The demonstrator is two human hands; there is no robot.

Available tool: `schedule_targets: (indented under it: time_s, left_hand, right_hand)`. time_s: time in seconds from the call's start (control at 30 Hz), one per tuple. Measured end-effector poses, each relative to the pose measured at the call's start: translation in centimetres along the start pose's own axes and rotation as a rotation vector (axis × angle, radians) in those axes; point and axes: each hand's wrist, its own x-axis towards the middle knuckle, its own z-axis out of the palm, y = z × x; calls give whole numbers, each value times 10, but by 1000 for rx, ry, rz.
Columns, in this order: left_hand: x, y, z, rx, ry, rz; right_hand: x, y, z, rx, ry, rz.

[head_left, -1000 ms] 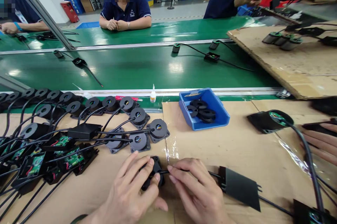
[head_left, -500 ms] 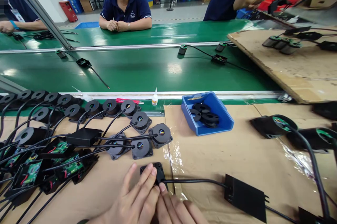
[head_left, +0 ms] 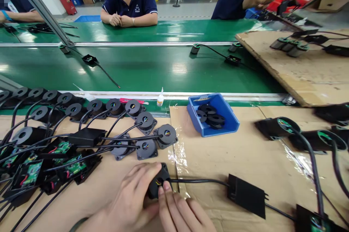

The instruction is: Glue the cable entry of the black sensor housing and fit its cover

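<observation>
My left hand (head_left: pixel 133 188) is wrapped round the side of a black round housing (head_left: pixel 154 189) with a square flange, low in the middle of the head view. Fingertips of my right hand (head_left: pixel 181 208), held close together, press on its top face by the centre hole, where yellow wires show. From the housing a black cable (head_left: pixel 199 180) runs right to a flat black box (head_left: pixel 247 195) lying on the cardboard. My fingers hide part of the housing, and its underside is out of sight.
Similar cabled housings (head_left: pixel 145 121) and open boxes with green circuit boards (head_left: pixel 73 166) crowd the left. A blue bin (head_left: pixel 218 130) holds black discs. Behind it stands a small white bottle (head_left: pixel 160 98). More housings (head_left: pixel 283 128) lie right. Co-workers are across the green belt (head_left: pixel 152 72).
My left hand has gone from flat fingers over the housing to a grip round its side. The housing is tilted differently, and its hole and wires now show. The view has shifted slightly.
</observation>
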Motion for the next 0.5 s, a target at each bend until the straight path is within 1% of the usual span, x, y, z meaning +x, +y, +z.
schedule_targets:
  time_s: [0.07,0.13,0.23,0.3,0.33,0.4,0.43,0.5]
  left_hand:
    - [-3,1,-4,-189,-73,-170]
    - [-4,2,-6,-368,-105,-292]
    - [-1,1,-6,-675,-125,-373]
    - [2,-3,-4,-872,-114,-447]
    - [4,-5,-3,-924,-102,-500]
    - [9,-7,-3,-895,-100,-581]
    - [11,-8,-3,-835,-110,-589]
    - [16,-8,-5,-710,-138,-547]
  right_hand:
    - [1,1,-6,-23,2,-6]
    - [-2,-1,-7,-21,-1,2]
    - [-7,-7,-5,-15,24,25]
    - [-9,-8,-5,-34,-8,15]
    - [-10,-9,-5,-48,-40,-2]
    - [-9,-8,-6,-80,-84,-50]
    - [-8,-8,-6,-96,-75,-70]
    - [-6,-9,-4,-135,-49,-99]
